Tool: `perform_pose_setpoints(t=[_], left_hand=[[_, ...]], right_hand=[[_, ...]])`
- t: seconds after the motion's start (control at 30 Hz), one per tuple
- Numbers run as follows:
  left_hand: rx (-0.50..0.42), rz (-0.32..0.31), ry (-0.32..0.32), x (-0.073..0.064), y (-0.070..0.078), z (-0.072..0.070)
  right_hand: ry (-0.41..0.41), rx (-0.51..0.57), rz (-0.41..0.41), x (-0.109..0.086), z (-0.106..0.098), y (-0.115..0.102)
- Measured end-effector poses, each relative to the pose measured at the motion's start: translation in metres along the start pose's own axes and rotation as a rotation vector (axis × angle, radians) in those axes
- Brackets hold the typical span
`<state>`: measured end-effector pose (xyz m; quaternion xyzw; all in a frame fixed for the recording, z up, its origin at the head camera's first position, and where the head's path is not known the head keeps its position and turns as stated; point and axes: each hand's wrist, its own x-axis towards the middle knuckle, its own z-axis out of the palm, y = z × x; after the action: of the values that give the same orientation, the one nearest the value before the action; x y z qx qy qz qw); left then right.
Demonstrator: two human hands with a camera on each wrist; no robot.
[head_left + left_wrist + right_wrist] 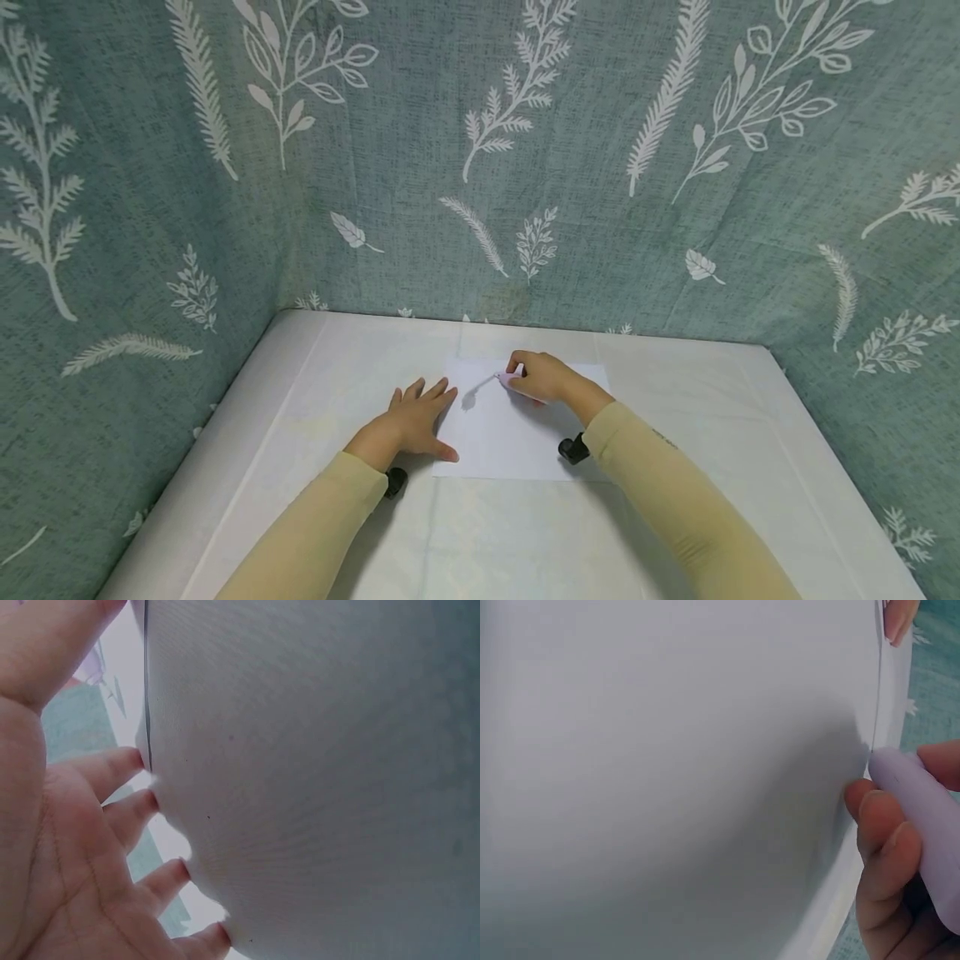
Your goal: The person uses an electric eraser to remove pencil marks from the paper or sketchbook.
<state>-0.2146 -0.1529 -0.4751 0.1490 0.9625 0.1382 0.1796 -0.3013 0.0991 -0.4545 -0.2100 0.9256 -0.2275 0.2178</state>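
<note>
Beige sleeves (307, 525) lie closest to the head camera, slanting inward from the lower edge towards a white sheet of paper (502, 450) laid flat near the far side of the pale-covered worktop (375, 350). At the sheet's left border sits the left grip (412, 421), fingers spread wide and thumb well apart, grasping nothing; thumb and nearest finger reach over the border, probably so their light pressure keeps the paper from sliding. The right grip (547, 379), above the sheet's upper half, is closed in a pinch, thumb and fingertips around a lilac tool (922, 817). Held near the narrow end, with that end aimed leftward, the tool should be easier to steer finely; whether its tip meets the paper I cannot tell. A thin grey streak (480, 388) runs from beside the tip down to a darker smudge, and it could be either shadow or mark. As for containers, none can be identified for certain: the tool's stout barrel might be hollow, but it looks opaque and shows no contents. Small dark devices (573, 450) jut from beneath both wrists, presumably placed there to face each hand's work.
</note>
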Motion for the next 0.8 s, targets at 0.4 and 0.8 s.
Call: perform_pose_setpoints(t=[0.4, 0.8], left_hand=[[0.003, 0.0, 0.011, 0.0006, 0.0003, 0.0012], [0.003, -0.006, 0.005, -0.0013, 0.0029, -0.0012]], right_hand=[[0.091, 0.054, -0.008, 0.0001, 0.0049, 0.007], [0.09, 0.098, -0.014, -0.0012, 0.0062, 0.0053]])
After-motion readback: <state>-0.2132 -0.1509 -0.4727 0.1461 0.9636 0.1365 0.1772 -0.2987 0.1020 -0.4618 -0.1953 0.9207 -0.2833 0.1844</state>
